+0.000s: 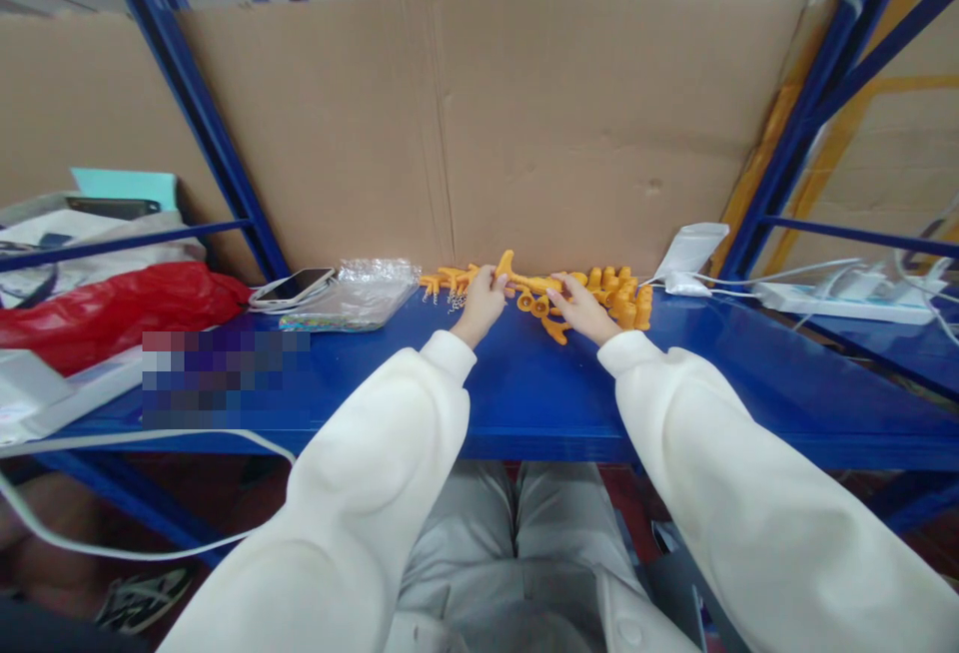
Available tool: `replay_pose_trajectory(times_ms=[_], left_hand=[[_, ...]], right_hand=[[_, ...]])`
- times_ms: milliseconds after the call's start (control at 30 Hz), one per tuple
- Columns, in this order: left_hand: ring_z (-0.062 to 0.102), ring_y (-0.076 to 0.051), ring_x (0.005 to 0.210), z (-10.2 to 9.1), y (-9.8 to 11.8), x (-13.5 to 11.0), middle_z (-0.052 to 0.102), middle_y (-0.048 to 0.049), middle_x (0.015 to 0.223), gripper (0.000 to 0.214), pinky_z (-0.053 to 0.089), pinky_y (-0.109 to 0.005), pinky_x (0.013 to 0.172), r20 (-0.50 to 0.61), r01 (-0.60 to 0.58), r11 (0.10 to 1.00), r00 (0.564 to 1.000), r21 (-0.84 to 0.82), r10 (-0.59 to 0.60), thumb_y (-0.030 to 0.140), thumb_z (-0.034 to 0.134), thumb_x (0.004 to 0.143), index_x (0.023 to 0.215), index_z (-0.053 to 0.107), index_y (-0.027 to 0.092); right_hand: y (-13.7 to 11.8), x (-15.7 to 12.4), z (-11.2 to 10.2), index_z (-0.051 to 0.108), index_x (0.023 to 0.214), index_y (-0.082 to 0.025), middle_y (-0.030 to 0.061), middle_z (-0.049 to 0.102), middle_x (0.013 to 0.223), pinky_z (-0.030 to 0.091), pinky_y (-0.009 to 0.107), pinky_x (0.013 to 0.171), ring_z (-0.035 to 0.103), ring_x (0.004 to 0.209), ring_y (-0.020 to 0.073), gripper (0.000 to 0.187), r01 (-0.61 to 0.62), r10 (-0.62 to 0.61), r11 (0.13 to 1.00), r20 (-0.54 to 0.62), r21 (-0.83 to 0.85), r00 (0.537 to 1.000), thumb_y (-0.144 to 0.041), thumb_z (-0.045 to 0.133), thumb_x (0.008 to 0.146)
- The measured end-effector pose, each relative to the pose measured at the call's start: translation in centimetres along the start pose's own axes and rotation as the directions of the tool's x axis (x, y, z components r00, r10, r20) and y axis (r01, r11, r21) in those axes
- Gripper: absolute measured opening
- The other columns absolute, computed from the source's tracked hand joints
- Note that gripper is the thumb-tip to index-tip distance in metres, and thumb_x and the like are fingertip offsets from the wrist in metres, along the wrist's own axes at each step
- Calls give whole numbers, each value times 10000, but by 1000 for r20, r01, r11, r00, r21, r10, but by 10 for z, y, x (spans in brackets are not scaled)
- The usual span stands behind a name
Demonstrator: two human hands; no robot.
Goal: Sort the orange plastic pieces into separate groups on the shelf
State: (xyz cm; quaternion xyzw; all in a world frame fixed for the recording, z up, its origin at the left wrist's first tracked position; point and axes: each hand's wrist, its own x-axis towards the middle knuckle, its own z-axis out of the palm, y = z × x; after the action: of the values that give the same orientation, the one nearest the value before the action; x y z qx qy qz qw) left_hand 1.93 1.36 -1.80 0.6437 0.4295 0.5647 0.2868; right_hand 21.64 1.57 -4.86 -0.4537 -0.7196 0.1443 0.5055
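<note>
My left hand (483,306) is closed around one end of a yellow-orange plastic piece (533,282) with a forked tip. My right hand (582,308) pinches at the other end of the yellow piece, just above the blue shelf; whether it is one part or two joined there I cannot tell. Between and below the hands lie round, cup-like yellow parts (539,307) and a forked yellow part (555,331). Several stubby yellow parts (629,302) stand beside my right hand. Left of my left hand are branched yellow parts (450,280) and small metal bits (454,301).
On the blue shelf (539,403), a phone (300,284) with a white cable and clear plastic bags (367,294) lie left. A red bag (127,309) is farther left. A cardboard sheet (561,124) stands behind. At right are a white stand (690,259) and power strip (846,304).
</note>
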Motion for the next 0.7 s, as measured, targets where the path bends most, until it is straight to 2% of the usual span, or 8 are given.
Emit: replay_pose_trajectory(times_ms=[67, 133, 233, 300, 467, 567, 700], left_hand=[[699, -147, 686, -2, -2, 0, 729, -45, 888, 48, 582, -306, 705, 5, -2, 1000, 1000, 17, 2, 161, 501, 971, 948, 541, 176], [720, -168, 755, -4, -4, 1, 739, -70, 982, 92, 591, -339, 771, 0, -88, 992, 996, 89, 88, 192, 527, 968, 1054, 556, 181], [723, -197, 912, -8, -8, 1, 725, -82, 1105, 386, 570, -346, 883, 2, -283, 926, 956, 251, 292, 179, 618, 907, 1282, 530, 208], [710, -192, 889, -10, -9, 0, 718, -68, 1089, 502, 564, -334, 874, 35, -345, 873, 934, 345, 356, 147, 653, 864, 1344, 520, 213], [665, -152, 744, -11, -8, -2, 714, -42, 1042, 467, 573, -315, 791, 94, -385, 810, 918, 442, 385, 122, 717, 795, 1243, 605, 193], [674, -150, 767, -10, -8, -3, 727, -56, 1094, 492, 580, -330, 826, 118, -403, 793, 911, 456, 395, 112, 737, 786, 1255, 615, 195], [695, -161, 842, -10, -6, -3, 736, -81, 1169, 372, 574, -352, 892, 142, -396, 771, 915, 499, 378, 94, 717, 801, 1160, 679, 184]], right_hand=[[-2, 1, 1, 612, 1230, -207, 116, 686, 1090, 612, 452, 834, 703, 869, 234, 382, -84, 84, 987, 6, 134, 996, -432, 575, 924], [-4, 3, 0, 615, 1171, -216, 91, 681, 1032, 616, 412, 736, 690, 765, 202, 363, -121, 126, 964, -5, 238, 992, -459, 614, 902], [-6, 5, -5, 626, 1067, -222, 61, 674, 961, 606, 390, 719, 677, 723, 185, 347, -103, 134, 944, -79, 315, 988, -480, 698, 845], [-9, 6, -9, 626, 1036, -223, 51, 671, 949, 606, 387, 733, 674, 721, 179, 347, -89, 137, 934, -119, 345, 983, -478, 724, 822], [-15, 5, -15, 621, 998, -217, 42, 655, 935, 608, 367, 738, 655, 745, 170, 414, -43, 112, 921, -160, 387, 981, -536, 754, 770], [-18, 4, -15, 608, 965, -222, 41, 650, 900, 602, 359, 719, 642, 766, 177, 469, -9, 81, 924, -172, 383, 982, -610, 752, 743], [-22, 3, -14, 595, 913, -230, 29, 647, 857, 595, 343, 709, 635, 770, 176, 534, 9, 65, 922, -179, 386, 982, -679, 769, 682]])
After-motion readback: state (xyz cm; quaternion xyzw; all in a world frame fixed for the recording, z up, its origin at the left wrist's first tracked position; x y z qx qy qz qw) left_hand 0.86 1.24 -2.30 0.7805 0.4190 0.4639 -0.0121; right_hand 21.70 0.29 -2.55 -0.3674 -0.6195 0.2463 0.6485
